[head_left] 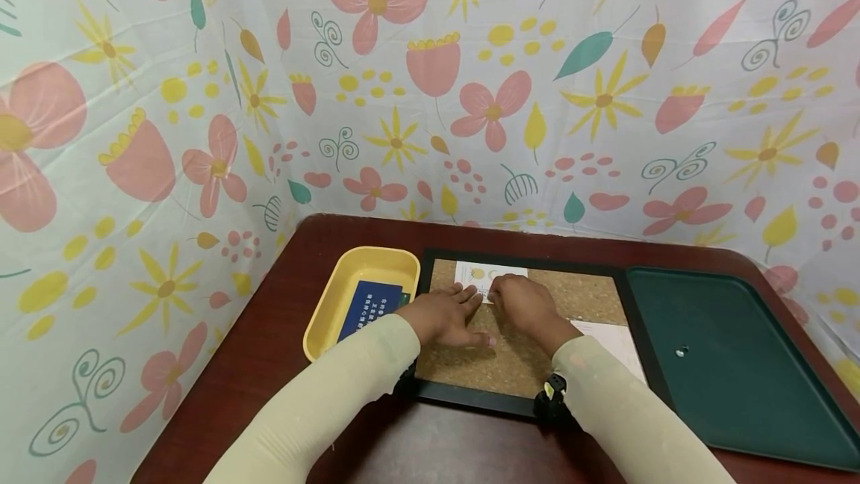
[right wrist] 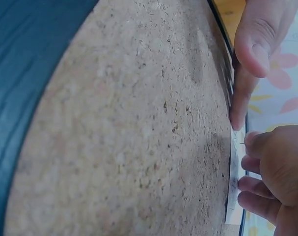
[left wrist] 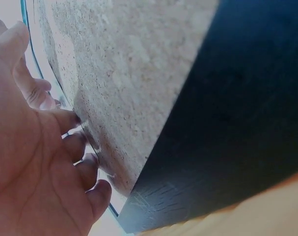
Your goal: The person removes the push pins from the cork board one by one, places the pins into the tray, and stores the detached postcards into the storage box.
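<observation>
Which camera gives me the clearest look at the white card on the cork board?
The head view: the white card lies flat at the cork board's far edge, partly under both hands. The right wrist view shows only its thin edge; the left wrist view shows mostly cork and frame.

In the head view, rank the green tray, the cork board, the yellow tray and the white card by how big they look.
1. Green tray and cork board: too alike to rank, arms hide part of the board.
2. Yellow tray.
3. White card, partly under the hands.
</observation>
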`<move>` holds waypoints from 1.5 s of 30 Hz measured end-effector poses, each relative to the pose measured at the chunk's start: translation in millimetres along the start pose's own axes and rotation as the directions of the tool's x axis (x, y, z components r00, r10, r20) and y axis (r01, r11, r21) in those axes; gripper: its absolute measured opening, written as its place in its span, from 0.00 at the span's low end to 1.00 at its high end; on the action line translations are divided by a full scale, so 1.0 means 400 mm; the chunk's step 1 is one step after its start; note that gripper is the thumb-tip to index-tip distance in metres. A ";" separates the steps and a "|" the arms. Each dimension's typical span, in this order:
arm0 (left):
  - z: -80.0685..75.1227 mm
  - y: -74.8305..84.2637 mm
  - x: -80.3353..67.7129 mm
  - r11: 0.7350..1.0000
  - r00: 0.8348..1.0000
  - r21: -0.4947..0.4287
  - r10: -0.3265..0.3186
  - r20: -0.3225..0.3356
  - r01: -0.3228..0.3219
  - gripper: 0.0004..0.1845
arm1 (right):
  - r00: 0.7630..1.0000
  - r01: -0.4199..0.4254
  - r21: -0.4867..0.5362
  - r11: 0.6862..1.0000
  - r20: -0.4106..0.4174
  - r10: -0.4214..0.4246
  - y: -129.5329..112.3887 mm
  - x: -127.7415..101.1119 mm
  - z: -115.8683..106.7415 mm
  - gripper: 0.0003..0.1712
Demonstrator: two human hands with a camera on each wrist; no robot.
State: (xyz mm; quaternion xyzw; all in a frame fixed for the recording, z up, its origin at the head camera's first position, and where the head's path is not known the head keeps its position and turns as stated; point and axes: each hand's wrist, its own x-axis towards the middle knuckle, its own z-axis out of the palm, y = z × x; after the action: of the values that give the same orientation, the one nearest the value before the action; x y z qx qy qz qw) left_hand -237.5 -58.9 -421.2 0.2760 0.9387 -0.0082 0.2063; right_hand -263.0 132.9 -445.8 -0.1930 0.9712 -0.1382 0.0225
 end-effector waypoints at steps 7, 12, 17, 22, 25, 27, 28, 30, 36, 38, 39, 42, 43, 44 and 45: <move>0.001 -0.002 -0.004 1.000 1.000 -0.007 0.006 0.000 -0.006 0.52 | 0.998 0.000 0.049 0.999 -0.059 0.003 0.011 -0.008 -0.001 0.07; -0.002 -0.003 -0.006 1.000 1.000 -0.023 0.006 0.003 -0.006 0.52 | 0.995 -0.002 0.084 0.996 -0.099 0.010 0.026 -0.020 -0.009 0.07; 0.000 -0.003 -0.002 1.000 1.000 -0.012 0.005 0.007 -0.004 0.51 | 0.995 -0.016 0.111 0.994 -0.093 0.027 0.039 -0.035 -0.018 0.08; 0.002 -0.002 0.001 1.000 1.000 0.005 0.004 0.003 -0.004 0.51 | 0.996 -0.029 0.132 0.991 -0.080 0.040 0.053 -0.050 -0.020 0.09; 0.001 -0.002 0.002 1.000 1.000 0.007 -0.001 0.006 0.001 0.51 | 0.996 -0.032 0.135 0.990 -0.078 0.043 0.062 -0.057 -0.021 0.09; 0.000 -0.002 0.001 1.000 1.000 0.003 -0.004 0.008 0.004 0.51 | 0.996 -0.030 0.136 0.990 -0.084 0.042 0.069 -0.061 -0.023 0.10; -0.001 -0.002 0.000 1.000 1.000 0.002 -0.005 0.009 0.005 0.51 | 0.995 -0.030 0.132 0.991 -0.089 0.042 0.072 -0.063 -0.024 0.10; -0.001 -0.001 -0.001 1.000 1.000 -0.002 -0.006 0.008 0.006 0.51 | 0.994 -0.030 0.133 0.991 -0.100 0.043 0.078 -0.069 -0.028 0.09; -0.001 0.000 -0.001 1.000 1.000 -0.003 -0.010 0.008 0.010 0.51 | 0.992 -0.043 0.137 0.990 -0.109 0.059 0.098 -0.087 -0.042 0.09; 0.000 0.000 0.000 1.000 1.000 -0.003 -0.012 0.009 0.012 0.51 | 0.992 -0.050 0.138 0.989 -0.111 0.066 0.106 -0.093 -0.045 0.08; 0.001 0.000 0.001 1.000 1.000 -0.004 -0.013 0.008 0.013 0.51 | 0.991 -0.050 0.141 0.989 -0.114 0.066 0.109 -0.096 -0.047 0.08; 0.002 -0.001 0.003 1.000 1.000 -0.005 -0.011 0.009 0.011 0.51 | 0.991 -0.045 0.144 0.989 -0.116 0.062 0.119 -0.105 -0.050 0.07; 0.002 -0.002 0.003 1.000 1.000 -0.004 -0.010 0.009 0.010 0.51 | 0.991 -0.042 0.145 0.989 -0.118 0.060 0.121 -0.107 -0.051 0.06; 0.003 -0.002 0.003 1.000 1.000 -0.004 -0.009 0.009 0.009 0.51 | 0.991 -0.040 0.143 0.989 -0.119 0.058 0.123 -0.109 -0.052 0.06; 0.003 -0.003 0.003 1.000 1.000 -0.003 -0.009 0.010 0.009 0.51 | 0.991 -0.037 0.143 0.989 -0.119 0.054 0.124 -0.112 -0.053 0.06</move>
State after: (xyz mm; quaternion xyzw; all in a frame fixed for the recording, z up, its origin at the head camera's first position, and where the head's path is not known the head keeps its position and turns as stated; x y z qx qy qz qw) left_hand -238.6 -59.3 -422.9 0.2715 0.9388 -0.0090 0.2116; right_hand -242.0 199.5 -439.8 -0.1597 0.9628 -0.2171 -0.0205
